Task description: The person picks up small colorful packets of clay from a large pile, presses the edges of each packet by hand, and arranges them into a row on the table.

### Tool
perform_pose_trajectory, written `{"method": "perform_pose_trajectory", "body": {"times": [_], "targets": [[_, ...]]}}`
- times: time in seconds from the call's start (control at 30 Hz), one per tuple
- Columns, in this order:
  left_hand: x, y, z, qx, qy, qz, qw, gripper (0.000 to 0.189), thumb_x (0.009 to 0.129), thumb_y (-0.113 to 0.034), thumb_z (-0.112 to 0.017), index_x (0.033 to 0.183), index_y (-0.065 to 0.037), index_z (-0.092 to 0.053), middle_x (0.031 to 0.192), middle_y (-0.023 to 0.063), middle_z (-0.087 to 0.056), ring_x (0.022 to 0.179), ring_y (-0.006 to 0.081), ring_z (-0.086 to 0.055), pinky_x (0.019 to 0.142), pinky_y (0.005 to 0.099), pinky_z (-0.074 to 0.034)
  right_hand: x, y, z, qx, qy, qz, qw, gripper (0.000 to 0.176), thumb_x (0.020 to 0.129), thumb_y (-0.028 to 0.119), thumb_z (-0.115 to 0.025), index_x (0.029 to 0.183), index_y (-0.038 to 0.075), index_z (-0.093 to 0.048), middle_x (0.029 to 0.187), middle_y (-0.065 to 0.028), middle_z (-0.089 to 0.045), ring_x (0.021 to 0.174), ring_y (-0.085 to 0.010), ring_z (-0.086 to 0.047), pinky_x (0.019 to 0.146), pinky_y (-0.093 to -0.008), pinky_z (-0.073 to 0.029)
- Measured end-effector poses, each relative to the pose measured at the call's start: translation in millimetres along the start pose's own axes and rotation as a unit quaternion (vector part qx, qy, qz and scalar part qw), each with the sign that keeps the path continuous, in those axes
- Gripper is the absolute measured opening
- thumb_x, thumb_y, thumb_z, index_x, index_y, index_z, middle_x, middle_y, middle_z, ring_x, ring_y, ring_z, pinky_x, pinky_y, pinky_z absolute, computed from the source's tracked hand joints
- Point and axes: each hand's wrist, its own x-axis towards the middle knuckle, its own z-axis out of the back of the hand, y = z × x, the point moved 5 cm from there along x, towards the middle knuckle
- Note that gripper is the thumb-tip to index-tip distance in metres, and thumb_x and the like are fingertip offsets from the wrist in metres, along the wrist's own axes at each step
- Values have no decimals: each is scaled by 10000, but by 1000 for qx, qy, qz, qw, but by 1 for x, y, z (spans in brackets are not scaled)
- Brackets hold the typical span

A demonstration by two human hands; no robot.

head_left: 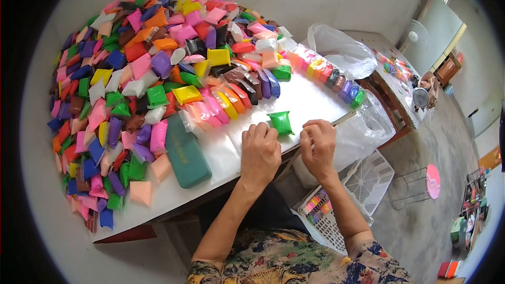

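A small green packet (281,123), pillow-shaped and in clear film, lies on the white tabletop between my hands. My left hand (260,152) is just left of and below it, back turned up, fingers curled closed. To the packet's right is my right hand (319,148), its fingers bent in towards the thumb. Whatever either hand may hold is hidden by the fingers. Ahead of my left hand, packets stand in a row, among them a yellow packet (225,105). Beyond my right hand, a row of packets in clear wrap ends in a green packet (357,99).
A large heap of coloured packets (142,68) covers the table's left and back. A dark green case (187,155) lies at the front edge. Clear plastic bags (342,47) sit at the right. Below are white plastic baskets (369,181) and a pink-topped stool (432,181).
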Motion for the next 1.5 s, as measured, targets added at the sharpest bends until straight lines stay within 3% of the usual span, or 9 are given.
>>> {"method": "perform_pose_trajectory", "body": {"times": [0.1, 0.13, 0.27, 0.4, 0.53, 0.67, 1.0, 1.43, 1.5], "targets": [[-2, 3, -1, 7, 6, 8, 1000, 59, 807, -36, -638, 849, -28, -599, 919, 124, -531, 933, 303, -536, 845, 439, -428, 9, -14, 3, 89, 12, -127, 988, 129, 871, 50, -647, 975, 0, -588, 952, -143, -602, 746, -272, -593, 713, -404, -474], [-2, 3, -1, 5, 6, 13, 1000, 54, 806, -31, -638, 849, -27, -605, 920, 123, -532, 932, 304, -537, 841, 437, -430, 13, -17, 2, 79, 15, -101, 992, 229, 887, 55, -648, 1095, -19, -591, 971, -166, -607, 646, -259, -591, 612, -379, -479], [-2, 4, 4, 25, 4, 24, 999, 42, 805, -19, -635, 846, -26, -631, 926, 121, -539, 928, 305, -539, 829, 431, -437, 31, -26, -13, 144, 71, -197, 967, 273, 889, 95, -648, 1140, -11, -650, 1000, -183, -653, 681, -279, -641, 659, -378, -513], [0, 10, 11, 100, -6, 21, 995, 92, 806, -19, -634, 897, -28, -637, 933, 121, -544, 918, 308, -543, 821, 433, -442, 30, -24, -26, 142, 124, -155, 970, 133, 885, 122, -640, 888, 7, -706, 823, -192, -672, 731, -349, -660, 684, -427, -514], [-4, 3, 14, 57, -63, 42, 996, 282, 845, -82, -639, 1122, -32, -626, 1021, 136, -572, 971, 319, -564, 815, 437, -443, 21, -16, -27, 86, 99, -155, 979, 137, 894, 129, -618, 840, 13, -668, 823, -182, -672, 746, -376, -656, 686, -458, -512], [-5, -11, 11, -30, 12, 51, 998, 447, 846, -165, -701, 1258, -41, -579, 1098, 141, -595, 1020, 342, -565, 872, 449, -428, 17, -10, -26, 54, 110, -145, 982, 146, 904, 147, -610, 855, 19, -661, 829, -173, -674, 756, -376, -661, 696, -471, -518], [-6, 0, 8, -58, 8, 77, 995, 456, 815, -111, -719, 1242, -15, -591, 1108, 161, -608, 1013, 348, -570, 906, 442, -437, 71, -47, -34, 36, 132, -129, 982, 182, 903, 212, -655, 906, 31, -674, 903, -166, -692, 803, -349, -677, 744, -462, -521], [-7, 1, 14, -81, 22, 78, 993, 441, 804, -110, -720, 1220, -17, -607, 1119, 154, -629, 1005, 346, -573, 909, 431, -442, 112, -90, -112, -39, 109, 21, 993, 311, 857, 171, -674, 1130, 30, -628, 1091, -179, -612, 933, -370, -666, 822, -467, -531], [-7, 1, 15, -81, 22, 74, 994, 439, 803, -109, -721, 1218, -19, -608, 1118, 152, -630, 1003, 343, -573, 910, 428, -443, 116, -84, -111, -81, 157, -22, 984, 346, 846, 212, -699, 1129, 26, -627, 1084, -187, -600, 948, -372, -663, 837, -464, -529]]}}
